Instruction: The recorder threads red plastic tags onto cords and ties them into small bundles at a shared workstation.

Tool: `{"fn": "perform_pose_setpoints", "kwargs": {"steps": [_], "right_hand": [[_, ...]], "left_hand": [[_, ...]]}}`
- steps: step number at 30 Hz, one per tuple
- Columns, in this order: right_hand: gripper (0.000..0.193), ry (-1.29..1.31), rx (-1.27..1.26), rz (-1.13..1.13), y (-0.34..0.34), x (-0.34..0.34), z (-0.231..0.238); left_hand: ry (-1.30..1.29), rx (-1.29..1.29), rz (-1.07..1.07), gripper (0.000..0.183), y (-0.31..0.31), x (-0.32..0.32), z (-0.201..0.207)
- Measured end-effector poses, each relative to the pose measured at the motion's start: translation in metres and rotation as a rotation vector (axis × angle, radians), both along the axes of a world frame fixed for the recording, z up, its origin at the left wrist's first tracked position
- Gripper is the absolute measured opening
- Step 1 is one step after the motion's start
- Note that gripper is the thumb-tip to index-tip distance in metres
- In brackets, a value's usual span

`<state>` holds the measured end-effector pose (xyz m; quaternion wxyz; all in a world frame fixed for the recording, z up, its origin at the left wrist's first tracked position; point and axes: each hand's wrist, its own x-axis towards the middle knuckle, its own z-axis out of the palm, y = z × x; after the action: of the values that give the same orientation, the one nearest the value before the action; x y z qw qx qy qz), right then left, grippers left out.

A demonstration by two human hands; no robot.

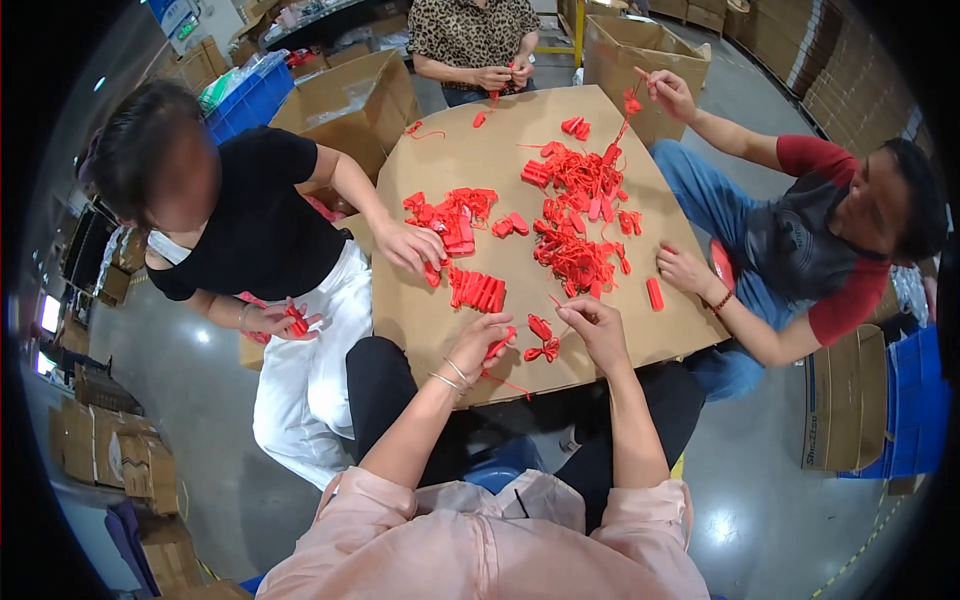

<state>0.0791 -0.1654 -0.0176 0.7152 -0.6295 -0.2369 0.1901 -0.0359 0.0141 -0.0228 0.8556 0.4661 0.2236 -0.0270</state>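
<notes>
The left hand (474,343) holds a red piece (499,344) in its curled fingers, above the near part of the cardboard (440,160); the right hand (598,332) has its fingertips pinched narrow on a thin thing (556,301), perhaps a cord, but it is too small to be sure; between the two hands is a red bundle (542,350); just beyond the left hand lies a red row (478,290); farther to the right spreads a red heap (580,262).

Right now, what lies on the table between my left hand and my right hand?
In the head view, small red pieces lie between your left hand and right hand, on the cardboard tabletop.
</notes>
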Motion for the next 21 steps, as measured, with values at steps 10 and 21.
{"fn": "perform_pose_setpoints", "kwargs": {"steps": [10,21], "right_hand": [[0.008,0.063,-0.095,0.093,0.000,-0.016,-0.001],[0.008,-0.210,-0.303,0.173,0.007,-0.024,0.009]], "left_hand": [[0.007,0.227,-0.068,0.019,-0.013,-0.006,0.005],[-0.084,0.281,-0.214,0.029,-0.009,-0.010,0.010]]}}
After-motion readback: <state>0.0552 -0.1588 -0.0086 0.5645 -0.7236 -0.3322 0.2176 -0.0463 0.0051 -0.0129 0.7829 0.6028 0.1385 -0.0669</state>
